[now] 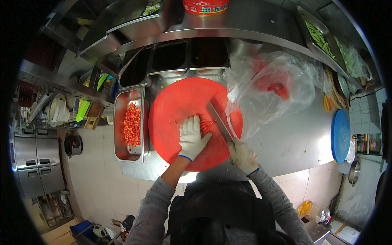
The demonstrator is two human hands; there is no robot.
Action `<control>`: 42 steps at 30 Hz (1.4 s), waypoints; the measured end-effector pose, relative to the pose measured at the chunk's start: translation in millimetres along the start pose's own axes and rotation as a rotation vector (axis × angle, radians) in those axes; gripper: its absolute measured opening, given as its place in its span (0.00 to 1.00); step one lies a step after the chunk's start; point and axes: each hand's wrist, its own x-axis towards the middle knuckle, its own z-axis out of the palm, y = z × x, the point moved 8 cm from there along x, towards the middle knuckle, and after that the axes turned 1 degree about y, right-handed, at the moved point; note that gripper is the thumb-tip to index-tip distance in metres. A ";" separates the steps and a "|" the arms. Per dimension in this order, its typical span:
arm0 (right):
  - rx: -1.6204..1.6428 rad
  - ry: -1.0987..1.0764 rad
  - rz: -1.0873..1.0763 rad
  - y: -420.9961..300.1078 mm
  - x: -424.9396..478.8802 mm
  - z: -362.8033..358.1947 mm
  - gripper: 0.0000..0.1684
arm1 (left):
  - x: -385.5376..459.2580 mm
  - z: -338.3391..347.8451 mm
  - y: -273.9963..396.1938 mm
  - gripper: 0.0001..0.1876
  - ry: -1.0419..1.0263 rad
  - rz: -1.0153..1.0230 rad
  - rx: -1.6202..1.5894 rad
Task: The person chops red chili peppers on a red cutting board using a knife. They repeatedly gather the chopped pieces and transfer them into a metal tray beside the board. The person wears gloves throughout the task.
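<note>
On a round red cutting board (171,104) lies a small bunch of red chili peppers (205,126). My left hand (192,134), in a white knit glove, rests flat on the board against the chilies' left side, its thumb spread away from the fingers. My right hand (245,156), gloved too, grips the handle of a kitchen knife (221,122). The knife's blade slants up and left over the board, just right of the chilies. Left of the board, a steel pan (143,153) holds chopped red chilies (132,125).
A clear plastic bag (275,107) with whole red chilies overlaps the board's right edge. Several dark-looking steel containers (168,56) line the back beneath a steel shelf (245,29), where a red can (205,7) stands. A blue round board (340,136) is at the steel table's (281,147) right end.
</note>
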 end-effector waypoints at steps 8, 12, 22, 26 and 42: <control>-0.025 -0.065 -0.116 -7.9 8.3 -3.5 0.17 | -10.5 0.2 1.5 0.40 0.035 -0.028 -0.060; -0.042 -0.137 -0.060 2.7 15.5 4.7 0.20 | -7.1 -24.1 2.3 0.37 0.163 0.019 -0.175; -0.172 -0.012 -0.023 -20.3 21.9 -4.3 0.12 | 3.0 -13.8 -2.4 0.10 0.200 0.190 -0.416; -0.325 0.057 -0.098 -26.0 27.7 0.8 0.10 | 4.9 -13.2 2.6 0.08 0.218 0.209 -0.408; -0.431 0.098 -0.198 -52.2 30.4 10.1 0.08 | 3.9 -10.3 1.8 0.07 0.201 0.181 -0.343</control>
